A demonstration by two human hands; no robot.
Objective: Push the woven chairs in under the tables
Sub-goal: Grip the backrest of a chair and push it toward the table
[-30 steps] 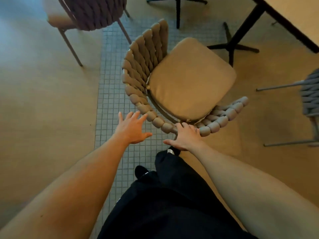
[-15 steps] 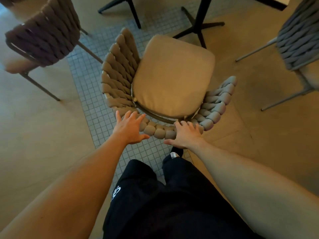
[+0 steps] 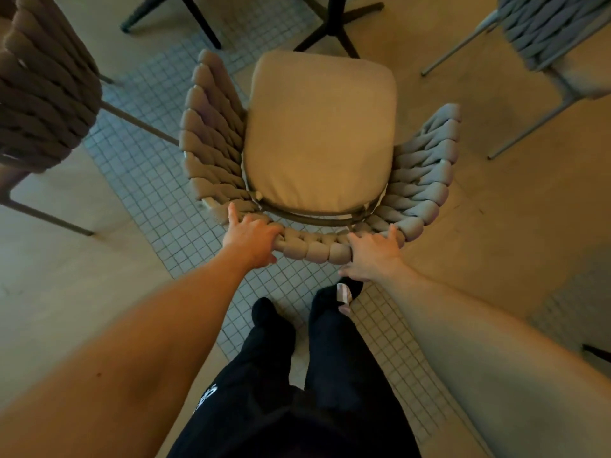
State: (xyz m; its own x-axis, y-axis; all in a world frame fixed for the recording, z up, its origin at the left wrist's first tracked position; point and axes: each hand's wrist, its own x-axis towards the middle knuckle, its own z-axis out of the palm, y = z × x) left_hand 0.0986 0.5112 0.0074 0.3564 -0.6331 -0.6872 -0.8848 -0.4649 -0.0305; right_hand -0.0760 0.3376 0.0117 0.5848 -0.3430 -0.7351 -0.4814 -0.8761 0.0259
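**Both hands on the chair back**

I see the woven chair (image 3: pixel 317 153) straight ahead of me on the floor, its tan seat cushion (image 3: pixel 319 130) facing up and its padded woven back curving toward me. My left hand (image 3: pixel 251 239) grips the back rail at its left end, fingers curled over the top of the weave with the forefinger pointing along it. My right hand (image 3: pixel 373 252) holds the rail at its right end, fingers laid over the top and thumb below. The chair's front edge points at the black cross-shaped counter base (image 3: pixel 334 24), which stands just beyond it. The chair stands partly on a strip of small grey mosaic tiles (image 3: pixel 145 166). A darker woven chair (image 3: pixel 43 94) stands to the left, a grey one (image 3: pixel 545 31) to the upper right. My black trouser legs (image 3: pixel 297 375) and shoes show below.
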